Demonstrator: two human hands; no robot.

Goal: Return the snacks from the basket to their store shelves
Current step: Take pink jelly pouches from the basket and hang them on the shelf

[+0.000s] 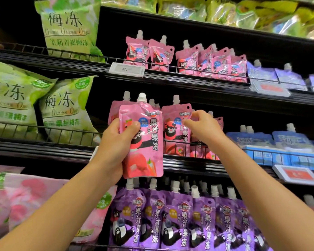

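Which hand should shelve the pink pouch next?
Left. The left hand already grips the pink spouted jelly pouch before the matching pink row; the right hand is touching a shelved pink pouch.

left hand (116, 142) is covering the held pink pouch's (143, 142) left edge | right hand (201, 127) is hiding pouches behind it | price tag (126, 69) digits are blurring | purple pouches (179, 220) are running off the bottom edge
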